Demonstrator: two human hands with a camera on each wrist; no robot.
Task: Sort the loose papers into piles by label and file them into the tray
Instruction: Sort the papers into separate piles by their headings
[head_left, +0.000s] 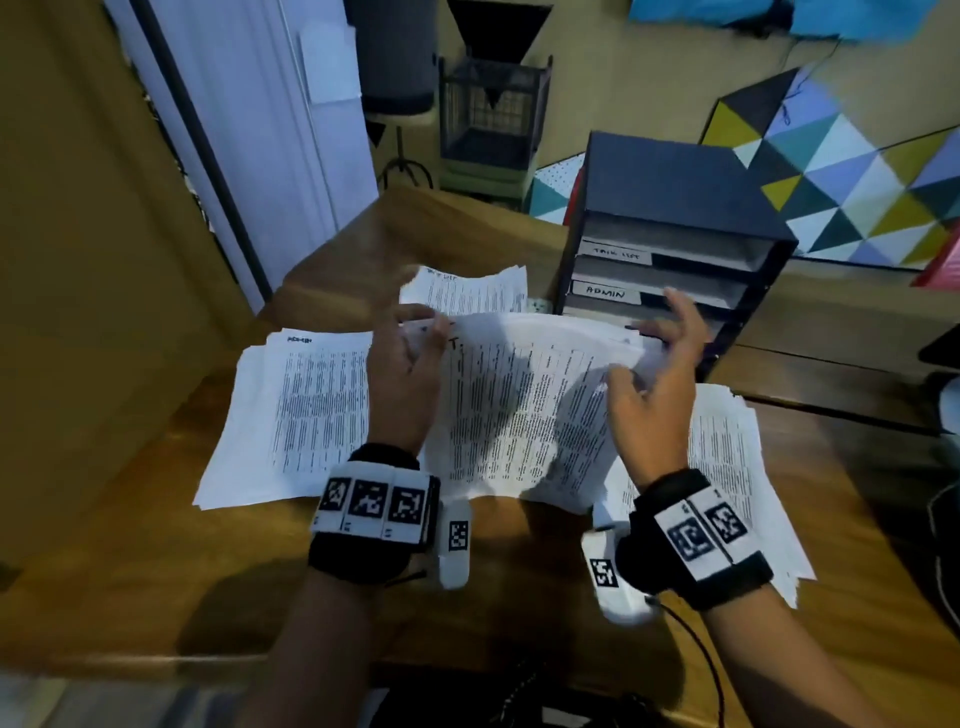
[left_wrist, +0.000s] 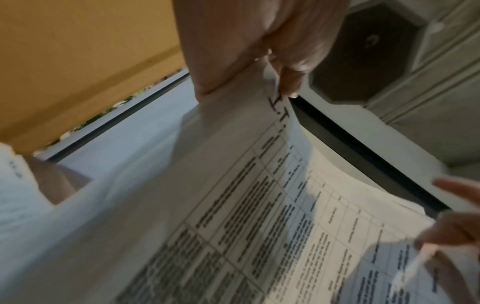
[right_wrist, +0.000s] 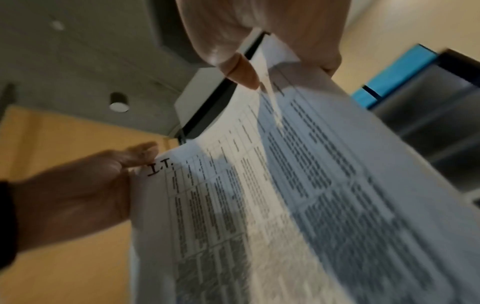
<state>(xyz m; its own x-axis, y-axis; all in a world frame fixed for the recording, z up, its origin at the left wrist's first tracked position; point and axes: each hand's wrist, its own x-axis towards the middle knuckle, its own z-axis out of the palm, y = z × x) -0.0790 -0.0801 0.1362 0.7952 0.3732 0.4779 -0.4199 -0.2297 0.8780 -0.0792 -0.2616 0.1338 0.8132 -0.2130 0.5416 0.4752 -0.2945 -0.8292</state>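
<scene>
Between both grips, the left hand and right hand pinch the I.T. sheets; keep the edges even before entering the tray just beyond.

A home office: wooden desk, labelled file tray, printed papers

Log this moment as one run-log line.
left hand: holds I.T. stack | right hand: holds same stack | ADMIN pile: on desk | tray: behind
</scene>
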